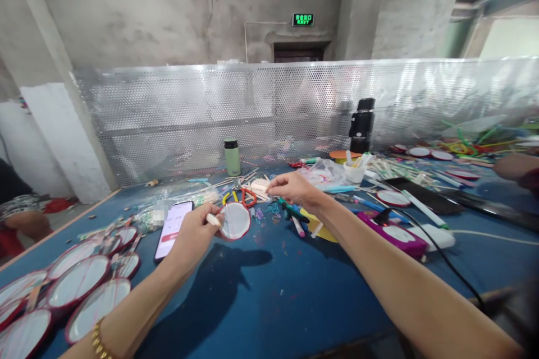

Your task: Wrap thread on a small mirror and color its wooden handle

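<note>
My left hand (202, 221) is closed on a small round paddle (236, 221) with a white face, a red rim and a short pale handle piece by my fingers. It is raised over the blue table, casting a shadow. My right hand (292, 188) is reaching forward, fingertips pinched together at a pile of flat wooden sticks (258, 188). Whether a stick is between those fingertips is hidden. Red-handled pliers (248, 197) and yellow-handled pliers (230, 197) lie between the hands. Under my right wrist are green-handled pliers (292, 211) and a yellow disc (322, 229).
Several larger red-rimmed paddles (78, 280) cover the left side, beside a lit phone (173, 230). A green tumbler (232, 157) and a black bottle (362, 126) stand before the perforated metal screen (189, 112). A purple power strip (393, 234) with a black cable lies right. Another person's hand (516, 169) shows far right.
</note>
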Demonstrator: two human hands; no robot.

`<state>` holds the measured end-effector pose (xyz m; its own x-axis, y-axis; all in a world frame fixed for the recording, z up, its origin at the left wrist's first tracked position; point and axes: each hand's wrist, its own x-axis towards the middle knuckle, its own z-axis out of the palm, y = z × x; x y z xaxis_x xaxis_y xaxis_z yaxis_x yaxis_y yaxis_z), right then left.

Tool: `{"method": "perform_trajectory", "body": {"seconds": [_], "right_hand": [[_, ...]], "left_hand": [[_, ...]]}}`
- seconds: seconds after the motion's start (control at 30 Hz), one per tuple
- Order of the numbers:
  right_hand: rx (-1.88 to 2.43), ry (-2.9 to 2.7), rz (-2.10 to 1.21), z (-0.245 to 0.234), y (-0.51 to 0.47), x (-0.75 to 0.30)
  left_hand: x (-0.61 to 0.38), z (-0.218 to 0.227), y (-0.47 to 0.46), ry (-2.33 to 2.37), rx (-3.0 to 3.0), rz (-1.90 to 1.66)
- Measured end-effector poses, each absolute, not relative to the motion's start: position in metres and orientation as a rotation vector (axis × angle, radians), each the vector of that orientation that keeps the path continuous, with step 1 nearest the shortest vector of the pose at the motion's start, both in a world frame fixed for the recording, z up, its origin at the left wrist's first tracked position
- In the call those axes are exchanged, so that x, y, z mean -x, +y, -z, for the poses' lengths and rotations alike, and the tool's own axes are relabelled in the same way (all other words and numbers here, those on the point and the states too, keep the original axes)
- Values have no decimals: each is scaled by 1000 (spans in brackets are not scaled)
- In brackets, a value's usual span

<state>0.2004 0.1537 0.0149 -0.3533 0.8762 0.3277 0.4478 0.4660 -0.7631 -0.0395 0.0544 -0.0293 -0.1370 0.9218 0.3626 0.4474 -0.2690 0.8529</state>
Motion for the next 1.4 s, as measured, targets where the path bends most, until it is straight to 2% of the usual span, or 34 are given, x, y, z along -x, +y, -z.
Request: {"method": "perform_trajectory", "body": {"seconds": [0.7, 1.13, 1.4], "right_hand": [[1040, -1645, -969, -14, 157, -199], [1141, -1742, -605, -9, 168, -201], [1202, -1899, -559, -8, 164, -199]], "left_hand": [[37, 30, 52, 1572, -1722, -1366], [33, 27, 49, 1554, -1715, -1359], [34, 29, 50, 1549, -1720, -1343]]}}
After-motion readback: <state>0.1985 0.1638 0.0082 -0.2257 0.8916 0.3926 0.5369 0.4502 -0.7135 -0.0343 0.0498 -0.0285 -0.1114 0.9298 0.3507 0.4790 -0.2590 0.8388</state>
